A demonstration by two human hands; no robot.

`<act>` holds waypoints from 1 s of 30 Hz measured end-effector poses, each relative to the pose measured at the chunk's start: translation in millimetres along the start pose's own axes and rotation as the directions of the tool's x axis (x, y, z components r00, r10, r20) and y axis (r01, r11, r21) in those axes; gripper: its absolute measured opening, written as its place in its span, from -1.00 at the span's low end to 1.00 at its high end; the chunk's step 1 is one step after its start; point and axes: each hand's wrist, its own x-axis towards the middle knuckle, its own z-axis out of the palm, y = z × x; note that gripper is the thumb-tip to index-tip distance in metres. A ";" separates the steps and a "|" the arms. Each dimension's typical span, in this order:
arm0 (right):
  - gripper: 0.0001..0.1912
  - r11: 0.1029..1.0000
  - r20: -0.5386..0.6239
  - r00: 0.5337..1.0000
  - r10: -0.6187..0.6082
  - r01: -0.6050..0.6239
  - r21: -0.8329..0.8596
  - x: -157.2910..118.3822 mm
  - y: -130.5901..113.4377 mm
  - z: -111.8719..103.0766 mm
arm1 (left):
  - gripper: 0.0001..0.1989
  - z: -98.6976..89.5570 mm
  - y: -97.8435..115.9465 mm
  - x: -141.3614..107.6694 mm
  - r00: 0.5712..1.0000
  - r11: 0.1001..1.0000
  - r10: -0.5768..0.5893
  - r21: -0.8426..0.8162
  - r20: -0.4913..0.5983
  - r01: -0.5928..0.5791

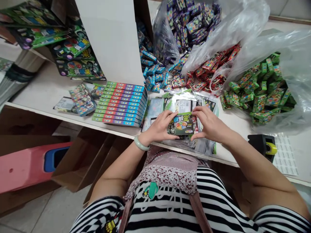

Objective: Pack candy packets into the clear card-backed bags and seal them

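Note:
A flat dark green printed packet [181, 124] lies between my two hands, over a pile of flat plastic packets [155, 111] at the table's front edge. My left hand [164, 126], below a pale green bangle, grips its left end between thumb and fingers. At its right end my right hand [206, 123] holds the upper corner with the fingers, the thumb near the lower corner. Left of the pile stand rows of small boxes [119, 105] with green, red, purple and blue ends.
Behind are loose blue boxes [153, 76], red boxes [211, 69], and bags of purple boxes [191, 24] and green boxes [264, 87]. A tape dispenser [261, 145] and sticker sheet [285, 153] lie right. A white carton flap [111, 38] rises at back left; cardboard boxes [77, 161] stand below.

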 end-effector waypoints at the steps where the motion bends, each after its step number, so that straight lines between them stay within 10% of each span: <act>1: 0.00 1.000 -0.049 0.999 0.013 -0.012 0.016 -0.6 -0.7 3.7 | 0.04 0.1 0.9 0.1 1.000 1.000 -0.011 0.004 -0.013 0.011; 11: -0.55 0.968 -0.147 0.973 0.175 -0.143 0.204 5.9 -4.9 22.2 | 0.04 -0.2 1.1 -1.7 0.993 0.998 -0.034 0.043 -0.109 0.039; 15: -0.65 0.933 -0.308 0.893 0.328 -0.254 0.256 80.2 39.6 28.3 | 0.06 -10.0 3.5 -9.0 0.985 0.996 -0.064 0.046 -0.159 0.072; 18: -0.66 0.949 -0.077 0.947 0.311 -0.314 -0.028 162.6 68.7 41.6 | 0.07 -19.8 7.3 -14.9 0.982 0.998 -0.041 0.043 -0.182 0.050; 22: -0.54 0.818 0.106 0.858 0.502 -0.431 -0.381 243.8 87.7 60.9 | 0.09 -27.9 6.5 -22.7 0.976 0.997 -0.067 0.026 -0.207 0.074; 30: -0.27 0.762 0.099 0.799 0.593 -0.517 -0.389 264.5 109.2 74.8 | 0.09 -29.0 -6.2 -31.6 0.972 0.995 -0.096 -0.016 -0.212 0.095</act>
